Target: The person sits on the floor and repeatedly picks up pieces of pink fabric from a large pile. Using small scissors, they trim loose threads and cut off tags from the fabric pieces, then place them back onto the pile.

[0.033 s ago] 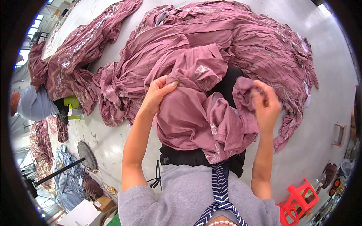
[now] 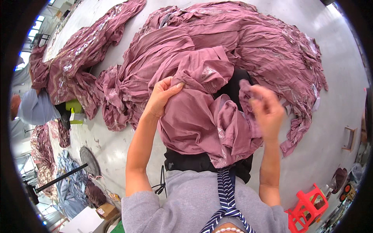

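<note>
Shifted slightly leftward since the earlier frame, the right hand [image 2: 269,112] has carried the nearby fold with it; the left hand [image 2: 165,95] keeps its place. In the head view, the mauve cloth [image 2: 190,124] lies bunched over the person's black-clad lap [image 2: 184,160], with more spread beyond on the floor [image 2: 114,145]. Left thumb and fingers close on a fold; the right fingers curl beside the cloth, blur hiding whether they grip it. The step in hand seems to be working that loose fold; the next move calls for a steady left hold and a sure right pinch.
</note>
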{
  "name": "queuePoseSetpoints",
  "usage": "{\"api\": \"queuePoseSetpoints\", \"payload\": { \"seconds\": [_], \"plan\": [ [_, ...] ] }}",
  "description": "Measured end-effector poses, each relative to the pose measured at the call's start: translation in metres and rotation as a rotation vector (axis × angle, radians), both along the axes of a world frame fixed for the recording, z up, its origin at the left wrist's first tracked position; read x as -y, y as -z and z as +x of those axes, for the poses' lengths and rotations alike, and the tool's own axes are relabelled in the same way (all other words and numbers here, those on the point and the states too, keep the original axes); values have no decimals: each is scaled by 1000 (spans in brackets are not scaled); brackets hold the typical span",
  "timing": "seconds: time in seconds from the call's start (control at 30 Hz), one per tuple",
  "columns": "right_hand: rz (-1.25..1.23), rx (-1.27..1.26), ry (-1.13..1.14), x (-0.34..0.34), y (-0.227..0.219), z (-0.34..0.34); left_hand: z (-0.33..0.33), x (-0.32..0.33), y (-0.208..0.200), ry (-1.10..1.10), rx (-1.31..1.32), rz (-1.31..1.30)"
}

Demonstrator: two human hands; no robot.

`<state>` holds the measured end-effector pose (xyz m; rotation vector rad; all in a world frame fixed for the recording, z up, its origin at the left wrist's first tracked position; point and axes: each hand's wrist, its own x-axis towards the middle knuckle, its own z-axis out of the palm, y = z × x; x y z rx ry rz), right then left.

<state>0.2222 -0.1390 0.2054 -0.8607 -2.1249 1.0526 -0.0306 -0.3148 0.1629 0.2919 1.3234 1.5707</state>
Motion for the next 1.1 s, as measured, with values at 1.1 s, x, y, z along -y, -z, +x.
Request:
{"api": "queuePoseSetpoints", "payload": {
  "seconds": [1.1],
  "plan": [
    [-141, -202, 9, -24, -9, -22, -38, -1, 22, -284, -137, 34]
  ]
}}
